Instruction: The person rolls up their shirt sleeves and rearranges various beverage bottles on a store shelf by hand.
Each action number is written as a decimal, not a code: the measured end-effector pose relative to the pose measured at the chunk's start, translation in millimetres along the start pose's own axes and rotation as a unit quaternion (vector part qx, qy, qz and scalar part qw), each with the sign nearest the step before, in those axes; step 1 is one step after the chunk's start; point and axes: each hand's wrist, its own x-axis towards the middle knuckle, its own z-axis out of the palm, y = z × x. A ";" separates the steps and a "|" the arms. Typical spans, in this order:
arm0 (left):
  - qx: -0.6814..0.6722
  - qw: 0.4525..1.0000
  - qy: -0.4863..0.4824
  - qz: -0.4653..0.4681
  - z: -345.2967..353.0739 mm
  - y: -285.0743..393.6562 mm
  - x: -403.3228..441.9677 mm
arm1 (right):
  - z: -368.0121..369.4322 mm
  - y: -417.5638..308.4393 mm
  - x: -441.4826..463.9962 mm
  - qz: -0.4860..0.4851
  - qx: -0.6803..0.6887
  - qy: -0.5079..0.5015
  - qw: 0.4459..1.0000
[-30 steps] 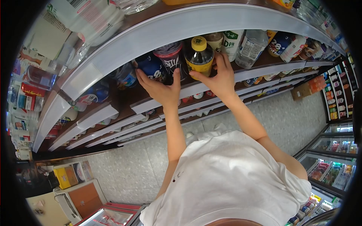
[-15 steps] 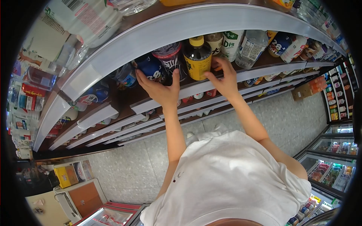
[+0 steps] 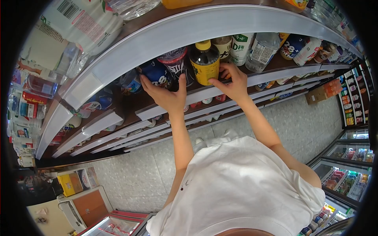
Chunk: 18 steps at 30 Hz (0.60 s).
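Observation:
On the shelf stands a dark bottle with a yellow cap and yellow label (image 3: pixel 205 67). My right hand (image 3: pixel 233 82) is at its lower right side, thumb and fingers bent and apart, the thumb near the label. My left hand (image 3: pixel 167 94) has its fingers and thumb spread in front of a blue-labelled bottle (image 3: pixel 156 74) and a dark bottle with a red band (image 3: pixel 176 63). The fingers lie beside the blue label. Behind my right hand are a brown bottle (image 3: pixel 223 45) and a white and green bottle (image 3: pixel 241 48).
A curved shelf edge (image 3: pixel 189 24) arches above both hands. Further right stand a clear bottle (image 3: pixel 262 51) and more bottles. Lower shelves run beneath my wrists. A cardboard box (image 3: pixel 316 95) sits on the floor at right, near glass-door coolers (image 3: pixel 346 173).
The yellow-labelled bottle has tilted back upright and settled on the shelf, its label turned more into view. My right hand has slid down and off its upper side. My left hand has barely moved.

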 end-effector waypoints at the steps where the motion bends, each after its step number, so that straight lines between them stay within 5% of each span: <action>1: 0.008 1.000 0.001 0.009 0.4 -1.3 0.0 | -0.1 -0.4 -0.2 0.000 0.000 0.000 1.000; 18: 0.017 1.000 0.003 0.025 -1.3 -1.6 0.2 | 6.5 6.2 -8.8 -0.008 -0.025 0.011 1.000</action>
